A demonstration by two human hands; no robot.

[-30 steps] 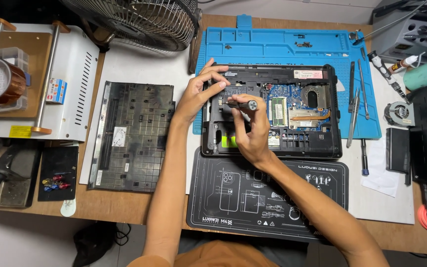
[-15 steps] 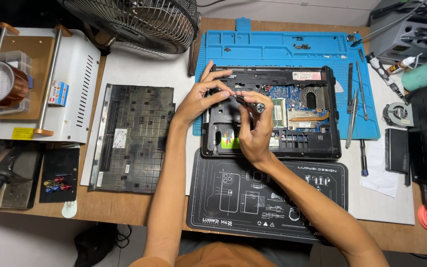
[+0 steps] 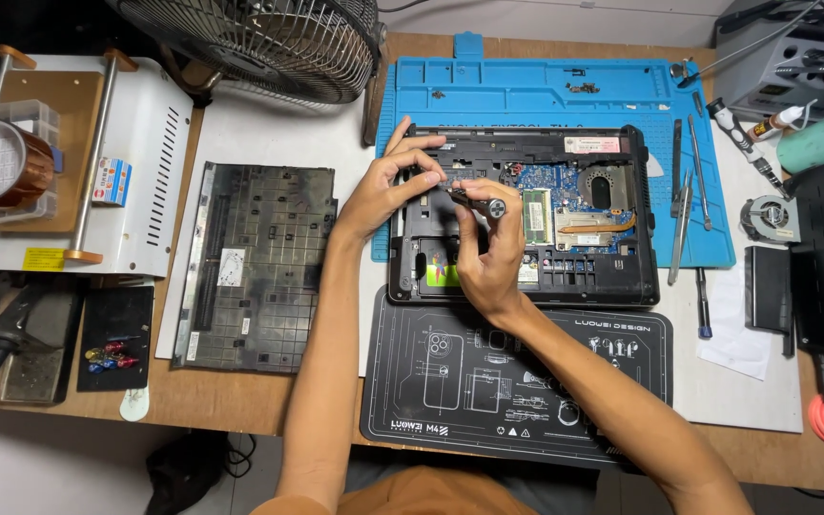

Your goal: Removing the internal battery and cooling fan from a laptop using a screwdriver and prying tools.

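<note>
A: Landmark is the laptop point(image 3: 525, 217), opened, underside up, lying across the near edge of the blue mat point(image 3: 545, 95). Since a second ago the right hand point(image 3: 490, 250) has lifted a little and tipped the screwdriver point(image 3: 477, 200) flatter; the left hand point(image 3: 383, 189) has curled in closer to the tip.

B: Hand states?

A: Right hand grasps the screwdriver, fingers wrapped on the handle, tip pointing left over the laptop's left-centre; left hand pinches at that same spot, thumb and fingertips closed; what sits between them is too small to tell. My reading: the work has narrowed to one small point inside the laptop's left half, fine handling now.

B: Edges, room?

A: Left of the laptop lies the black cover point(image 3: 255, 267), apart from it, with bare white sheet between. Right of the laptop, tweezers point(image 3: 684, 215) and thin tools rest on the mat, close to its right rim; a small fan point(image 3: 770, 219) lies beyond them. In front of the laptop the dark mat point(image 3: 526, 381) touches its front edge, bare under the forearms. Behind it the mat has open room; a big fan point(image 3: 259, 43) stands behind-left.
</note>
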